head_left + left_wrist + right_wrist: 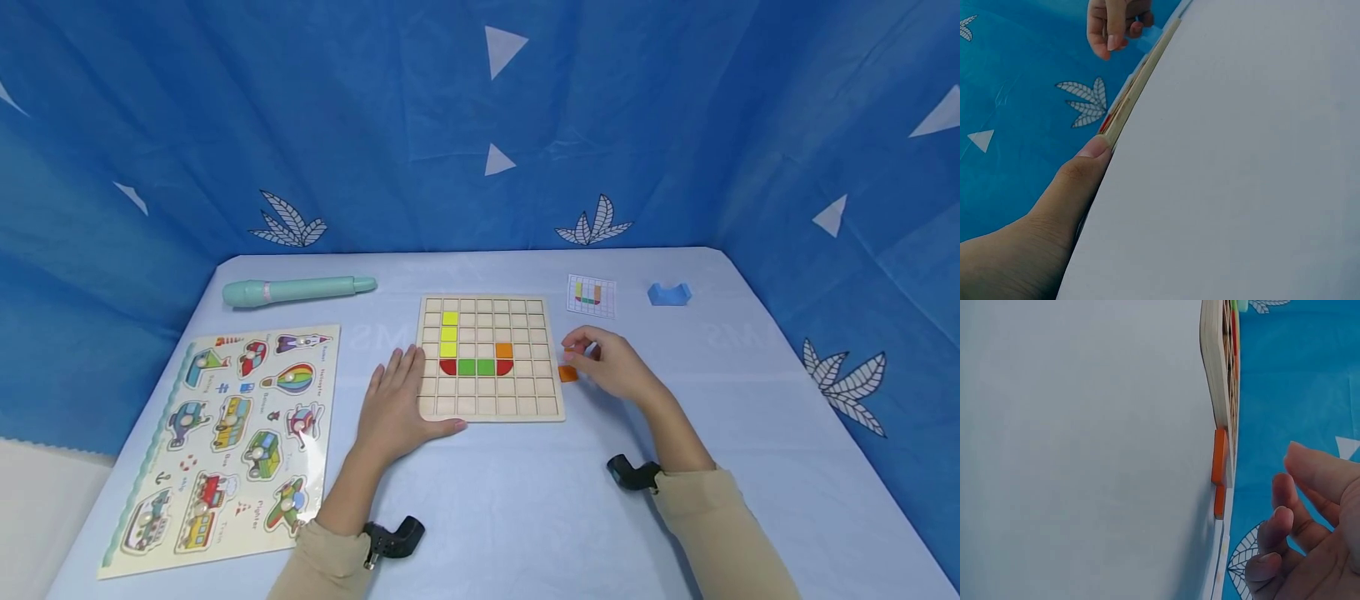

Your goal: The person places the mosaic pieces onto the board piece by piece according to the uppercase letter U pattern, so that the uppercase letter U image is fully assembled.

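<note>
The small orange square wooden tiles [567, 374] are lying flat on the table just off the right edge of the pale wooden grid board [491, 404], directly under the fingertips of the right hand [611, 364], which is hovering with fingers loosely curled and holding nothing. The left hand [395, 408] is lying flat and spread against the board's near-left corner, thumb along its front edge, so the right one is plainly the nearer to the tiles
</note>
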A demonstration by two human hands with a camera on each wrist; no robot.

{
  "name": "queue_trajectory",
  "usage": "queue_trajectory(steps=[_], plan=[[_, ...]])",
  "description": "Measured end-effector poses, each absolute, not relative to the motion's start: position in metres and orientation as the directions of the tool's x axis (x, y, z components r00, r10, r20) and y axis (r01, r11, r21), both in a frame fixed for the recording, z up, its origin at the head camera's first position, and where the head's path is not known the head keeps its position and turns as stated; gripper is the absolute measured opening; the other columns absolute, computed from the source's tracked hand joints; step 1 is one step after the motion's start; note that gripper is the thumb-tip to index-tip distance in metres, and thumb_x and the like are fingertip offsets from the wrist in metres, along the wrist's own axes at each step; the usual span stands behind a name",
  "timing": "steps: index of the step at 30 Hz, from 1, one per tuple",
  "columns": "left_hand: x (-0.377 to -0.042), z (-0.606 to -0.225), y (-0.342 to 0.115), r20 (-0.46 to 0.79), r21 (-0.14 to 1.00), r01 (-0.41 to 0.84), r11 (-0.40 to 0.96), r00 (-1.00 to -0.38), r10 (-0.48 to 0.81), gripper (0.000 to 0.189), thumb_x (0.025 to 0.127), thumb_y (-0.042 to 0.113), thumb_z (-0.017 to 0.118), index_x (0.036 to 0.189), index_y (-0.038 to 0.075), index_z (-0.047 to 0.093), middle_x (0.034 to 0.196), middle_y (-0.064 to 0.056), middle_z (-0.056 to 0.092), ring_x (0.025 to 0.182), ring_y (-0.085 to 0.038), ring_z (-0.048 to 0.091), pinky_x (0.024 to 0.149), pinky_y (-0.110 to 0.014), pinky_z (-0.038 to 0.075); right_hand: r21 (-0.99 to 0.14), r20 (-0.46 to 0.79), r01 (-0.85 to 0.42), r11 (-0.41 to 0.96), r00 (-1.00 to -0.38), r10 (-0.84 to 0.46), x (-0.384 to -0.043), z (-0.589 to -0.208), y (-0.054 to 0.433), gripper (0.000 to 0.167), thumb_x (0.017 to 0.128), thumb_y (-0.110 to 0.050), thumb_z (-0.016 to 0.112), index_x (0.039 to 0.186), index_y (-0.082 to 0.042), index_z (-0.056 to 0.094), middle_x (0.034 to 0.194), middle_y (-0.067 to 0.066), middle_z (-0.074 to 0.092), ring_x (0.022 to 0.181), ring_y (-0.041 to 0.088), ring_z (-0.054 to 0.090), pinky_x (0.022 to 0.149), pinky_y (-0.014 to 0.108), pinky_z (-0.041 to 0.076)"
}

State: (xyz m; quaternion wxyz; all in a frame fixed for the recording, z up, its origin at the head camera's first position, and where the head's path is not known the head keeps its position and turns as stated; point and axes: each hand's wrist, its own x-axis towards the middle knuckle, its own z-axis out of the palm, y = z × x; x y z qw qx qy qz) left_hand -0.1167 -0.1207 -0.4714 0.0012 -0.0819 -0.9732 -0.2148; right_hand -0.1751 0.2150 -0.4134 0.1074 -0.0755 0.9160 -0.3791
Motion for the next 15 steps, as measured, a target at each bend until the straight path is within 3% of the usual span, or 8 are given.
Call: queue_trajectory(steps=[15], plan=[[-0.1168,-0.4709,-0.1207,0.03,0.418,0.157,0.895,-0.987,0.159,0.134,0.061,0.082,0.07,0.159,0.005,0.019,0.167,-0.011,0.017,0.156,-0.031,0.01,0.125,-0.054,0.011,-0.712,-0.148,-0.054,0.7,-0.963,-0.225,-0.175,-0.42,0.2205,0.016,0.096,-0.021,0.067,0.11,-0.014,0.067,0.092,0.006,0.057,0.074,0.023,0.05,0.056,0.026,0.042]])
